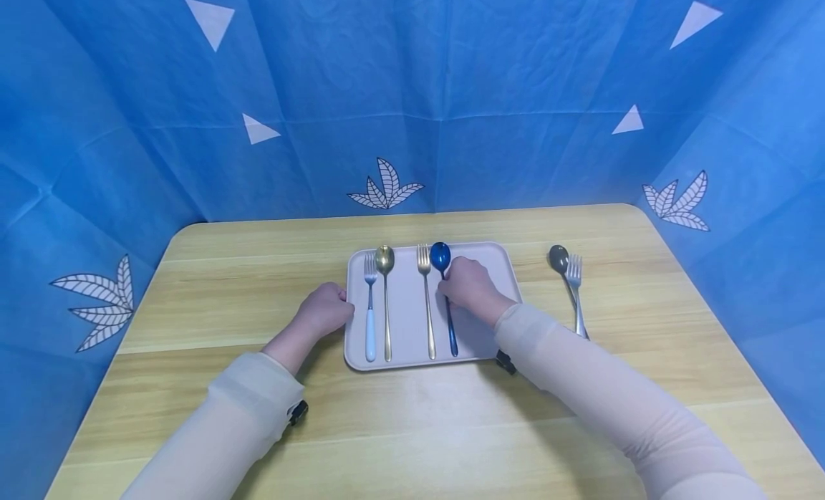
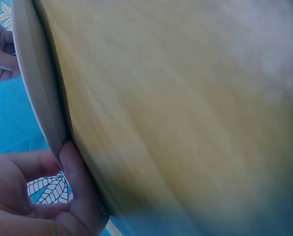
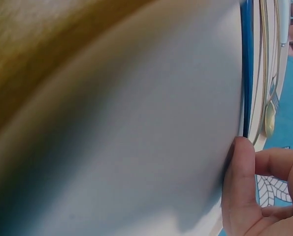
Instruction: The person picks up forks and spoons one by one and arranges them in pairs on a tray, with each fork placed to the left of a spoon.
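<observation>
A pale tray (image 1: 406, 306) lies on the table. On it, from left to right, are a fork with a light blue handle (image 1: 370, 334), a gold spoon (image 1: 384, 258), a gold fork (image 1: 423, 260) and a blue spoon (image 1: 441, 255), all with handles toward the near side. My left hand (image 1: 324, 310) grips the tray's left edge; thumb and finger meet at the rim in the left wrist view. Over the tray's right half, my right hand (image 1: 472, 285) pinches the blue spoon's handle (image 3: 246, 73) just below its bowl. The right wrist view shows thumb and forefinger at that handle.
Right of the tray, a dark spoon (image 1: 558, 258) and a silver fork (image 1: 575, 272) lie side by side on the wooden table (image 1: 419, 428), their handles close together, near my right forearm. A blue patterned cloth (image 1: 412, 92) hangs behind and along both sides.
</observation>
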Demonstrator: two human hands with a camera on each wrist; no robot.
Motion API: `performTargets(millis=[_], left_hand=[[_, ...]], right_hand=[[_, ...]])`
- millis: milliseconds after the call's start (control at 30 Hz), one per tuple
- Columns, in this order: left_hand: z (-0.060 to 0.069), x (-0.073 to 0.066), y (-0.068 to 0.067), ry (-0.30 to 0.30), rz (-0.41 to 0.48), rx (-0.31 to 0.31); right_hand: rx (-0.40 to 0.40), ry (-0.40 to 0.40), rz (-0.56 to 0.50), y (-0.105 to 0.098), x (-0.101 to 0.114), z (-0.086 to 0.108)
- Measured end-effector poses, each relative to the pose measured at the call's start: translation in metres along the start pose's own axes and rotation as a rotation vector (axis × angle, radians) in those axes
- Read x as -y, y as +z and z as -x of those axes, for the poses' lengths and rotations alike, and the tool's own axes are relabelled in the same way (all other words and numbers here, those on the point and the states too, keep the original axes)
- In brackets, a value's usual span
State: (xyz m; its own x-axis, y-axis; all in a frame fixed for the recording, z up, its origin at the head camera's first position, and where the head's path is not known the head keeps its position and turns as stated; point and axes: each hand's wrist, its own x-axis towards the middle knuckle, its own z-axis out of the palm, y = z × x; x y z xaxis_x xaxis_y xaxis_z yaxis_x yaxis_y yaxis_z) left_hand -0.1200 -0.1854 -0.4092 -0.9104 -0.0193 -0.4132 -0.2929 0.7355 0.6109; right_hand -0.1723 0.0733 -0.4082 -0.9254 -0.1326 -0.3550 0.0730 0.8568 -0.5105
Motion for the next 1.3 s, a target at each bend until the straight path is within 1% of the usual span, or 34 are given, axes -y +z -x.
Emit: performTargets(millis=[233,367,467,567,833,1067,1167,1300], left_hand=[[-0.001,0.001,0.0,0.006,-0.015,-0.011],[-0.001,0.001,0.0,0.0,-0.008,-0.011],[-0.001,0.001,0.0,0.006,-0.003,-0.006],[0.0,0.0,0.0,0.013,-0.005,-0.007],[0.001,0.0,0.0,0.021,-0.019,-0.015],[-0.002,0.001,0.001,0.002,-0.02,-0.017],[-0.003,0.001,0.001,0.002,-0.022,-0.018],[-0.002,-0.001,0.001,-0.007,-0.012,-0.017]], right_hand=[[-0.003,-0.021,0.006,-0.001,-0.001,0.002],[0.013,-0.03,0.007,-0.003,-0.004,0.005],[0.026,-0.046,0.002,-0.006,-0.009,0.008],[0.023,-0.063,-0.009,-0.012,-0.013,0.011],[0.029,-0.068,-0.008,-0.025,-0.021,0.018],[0.037,-0.084,-0.031,-0.039,-0.032,0.024],[0.038,-0.068,-0.026,-0.045,-0.038,0.027],[0.044,-0.05,0.009,-0.052,-0.045,0.029]])
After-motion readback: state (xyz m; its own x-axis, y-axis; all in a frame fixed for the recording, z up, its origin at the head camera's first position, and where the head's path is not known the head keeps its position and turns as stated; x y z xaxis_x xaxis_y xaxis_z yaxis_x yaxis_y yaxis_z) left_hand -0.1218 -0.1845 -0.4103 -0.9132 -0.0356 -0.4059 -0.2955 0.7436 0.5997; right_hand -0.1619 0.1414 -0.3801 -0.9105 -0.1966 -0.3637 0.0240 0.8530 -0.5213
